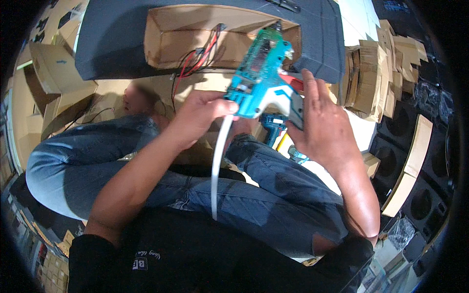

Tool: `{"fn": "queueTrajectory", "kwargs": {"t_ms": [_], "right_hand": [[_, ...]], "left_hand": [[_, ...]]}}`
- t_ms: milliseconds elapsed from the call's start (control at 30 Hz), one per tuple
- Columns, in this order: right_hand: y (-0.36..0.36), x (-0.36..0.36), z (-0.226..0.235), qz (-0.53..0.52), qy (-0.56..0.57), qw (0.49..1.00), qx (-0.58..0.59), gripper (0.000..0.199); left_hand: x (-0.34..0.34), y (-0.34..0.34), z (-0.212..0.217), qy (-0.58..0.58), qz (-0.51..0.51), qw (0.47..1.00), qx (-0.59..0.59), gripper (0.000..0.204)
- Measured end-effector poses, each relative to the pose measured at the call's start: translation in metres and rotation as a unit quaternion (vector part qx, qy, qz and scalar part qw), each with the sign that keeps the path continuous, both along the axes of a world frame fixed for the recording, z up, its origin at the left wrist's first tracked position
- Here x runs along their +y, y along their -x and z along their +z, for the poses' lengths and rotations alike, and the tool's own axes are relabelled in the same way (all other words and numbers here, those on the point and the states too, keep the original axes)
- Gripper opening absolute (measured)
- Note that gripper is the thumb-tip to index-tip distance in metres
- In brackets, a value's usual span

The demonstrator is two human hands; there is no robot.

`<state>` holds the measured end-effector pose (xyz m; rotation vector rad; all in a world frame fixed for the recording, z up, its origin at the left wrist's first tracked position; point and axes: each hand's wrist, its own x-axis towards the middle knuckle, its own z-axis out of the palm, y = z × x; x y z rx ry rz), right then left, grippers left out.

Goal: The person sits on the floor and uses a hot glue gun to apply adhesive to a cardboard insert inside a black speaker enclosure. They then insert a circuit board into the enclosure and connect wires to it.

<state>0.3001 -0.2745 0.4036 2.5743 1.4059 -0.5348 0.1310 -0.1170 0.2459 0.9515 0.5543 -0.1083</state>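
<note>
Here we hold the turquoise hot-glue gun over our lap, right hand closed on its stiff, light grip, the best hold, left hand pinching its rear where the bendy white glue stick enters.
</note>
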Motion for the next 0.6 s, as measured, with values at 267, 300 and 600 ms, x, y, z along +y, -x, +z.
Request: {"fn": "queueTrajectory", "kwargs": {"t_ms": [267,300,600], "right_hand": [[0.01,0.008,-0.031,-0.056,-0.046,0.994,0.081,0.068],[0.009,0.01,-0.031,-0.063,-0.038,0.994,0.084,0.068],[0.002,0.007,-0.035,-0.064,-0.065,0.995,0.051,0.061]], "left_hand": [[0.05,0.011,0.011,-0.127,-0.063,0.99,-0.024,0.031],[0.051,0.009,0.009,-0.122,-0.058,0.991,-0.02,0.032],[0.047,-0.005,-0.002,-0.096,-0.045,0.994,-0.008,0.036]]}}
